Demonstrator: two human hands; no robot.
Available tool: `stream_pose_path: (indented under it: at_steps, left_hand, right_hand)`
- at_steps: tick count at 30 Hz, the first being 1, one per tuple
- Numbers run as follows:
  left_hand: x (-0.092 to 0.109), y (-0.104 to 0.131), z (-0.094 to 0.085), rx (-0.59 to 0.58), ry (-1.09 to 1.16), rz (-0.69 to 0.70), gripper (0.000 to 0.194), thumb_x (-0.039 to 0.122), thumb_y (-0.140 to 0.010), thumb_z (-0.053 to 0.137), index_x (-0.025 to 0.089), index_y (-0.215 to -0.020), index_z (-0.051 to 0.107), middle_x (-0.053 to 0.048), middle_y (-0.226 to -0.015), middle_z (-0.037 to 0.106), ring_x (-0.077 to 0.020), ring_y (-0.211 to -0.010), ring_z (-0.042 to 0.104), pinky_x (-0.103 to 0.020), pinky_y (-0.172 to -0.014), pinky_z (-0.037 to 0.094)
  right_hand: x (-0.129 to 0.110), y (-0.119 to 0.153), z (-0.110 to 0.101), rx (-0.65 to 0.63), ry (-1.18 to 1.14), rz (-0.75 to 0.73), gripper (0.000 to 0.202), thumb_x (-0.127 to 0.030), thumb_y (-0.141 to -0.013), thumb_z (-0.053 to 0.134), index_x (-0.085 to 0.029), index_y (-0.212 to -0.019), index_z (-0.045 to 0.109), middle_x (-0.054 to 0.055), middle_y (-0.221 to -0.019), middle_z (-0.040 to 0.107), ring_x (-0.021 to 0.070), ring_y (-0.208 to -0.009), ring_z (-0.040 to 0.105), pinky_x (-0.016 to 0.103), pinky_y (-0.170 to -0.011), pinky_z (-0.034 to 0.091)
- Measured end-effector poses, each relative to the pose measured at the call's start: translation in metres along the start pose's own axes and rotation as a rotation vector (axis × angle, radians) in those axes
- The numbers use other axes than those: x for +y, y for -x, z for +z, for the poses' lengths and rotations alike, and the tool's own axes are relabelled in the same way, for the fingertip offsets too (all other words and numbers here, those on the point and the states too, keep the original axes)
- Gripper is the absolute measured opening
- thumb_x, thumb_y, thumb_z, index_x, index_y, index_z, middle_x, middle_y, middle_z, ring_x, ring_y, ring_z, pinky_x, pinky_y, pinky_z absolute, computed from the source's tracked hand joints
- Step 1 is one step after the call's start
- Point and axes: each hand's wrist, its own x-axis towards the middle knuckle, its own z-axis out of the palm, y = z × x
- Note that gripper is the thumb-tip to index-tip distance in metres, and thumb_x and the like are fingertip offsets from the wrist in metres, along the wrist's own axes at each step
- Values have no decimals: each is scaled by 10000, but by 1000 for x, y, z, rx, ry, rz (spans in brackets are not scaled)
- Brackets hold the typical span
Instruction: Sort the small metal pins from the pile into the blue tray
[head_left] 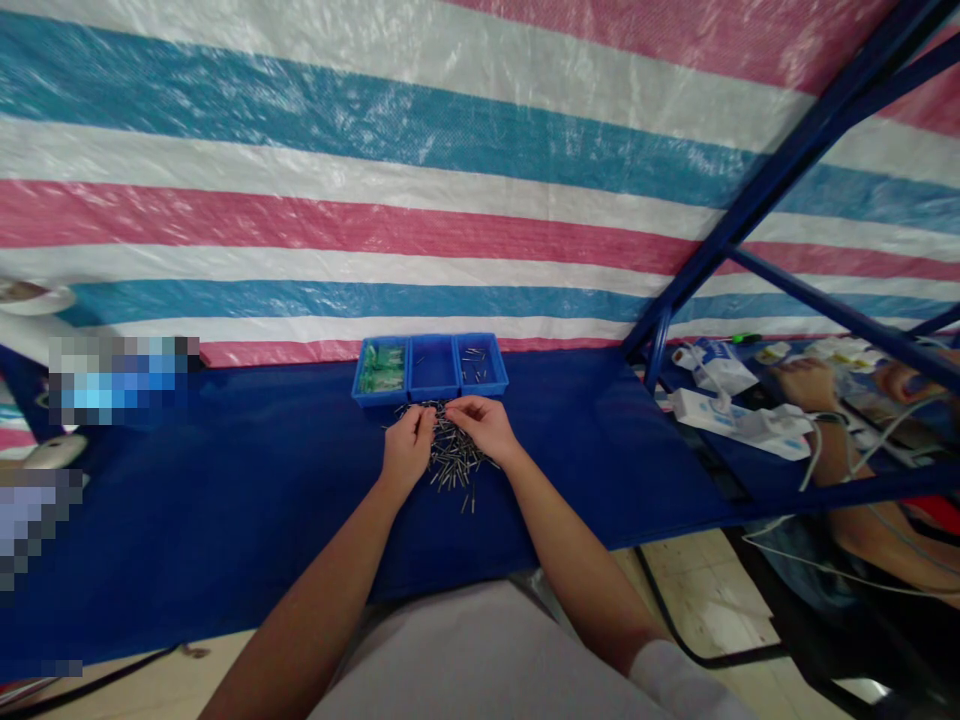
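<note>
On the blue worktop (292,490): a pile of small metal pins (454,470) is lying loose between the arms, just in front of three blue boxes (433,395);
Right box (487,389): a few pins are lying inside, spread out;
Middle box (442,375): one thin bit seems to be lying in it;
Left box (380,400): green things (384,368) are filling it;
Done and left: few pins are sitting in boxes, most are lying outside; the work seems to be nearer its start;
Left hand (407,442): its fingers are curling nearly closed at the pile's edge; I cannot tell if it is gripping a pin;
Right hand (484,425): its thumb and pointer are pinching close together; anything between them is too small to tell;
Arms (319,590): both are reaching forward and slanting inward; the hands are almost meeting
</note>
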Motion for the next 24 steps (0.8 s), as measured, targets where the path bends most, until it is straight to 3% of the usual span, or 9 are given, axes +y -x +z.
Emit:
stream_pose_path:
  at_steps: [8, 24]
  left_hand:
    - [0, -1, 1, 70, 31, 18, 250, 412, -841, 544, 195, -944, 613, 48, -592, 572, -95, -527, 532, -205, -567, 416]
    - [-2, 0, 0, 26, 74, -2, 264, 424, -871, 481, 192, -815, 594, 39, -584, 588, -116, -551, 574, -222, -580, 421]
  right_hand:
    - [-1, -1, -2, 49, 14, 9, 223, -355, -651, 754, -185, -792, 723, 25, -724, 706, 138, -620, 610, 267, -629, 479]
    - [-2, 0, -1, 9, -13, 5, 199, -325, -652, 755, -189, -793, 722, 24, -750, 710, 144, -668, 626, 276, -675, 489]
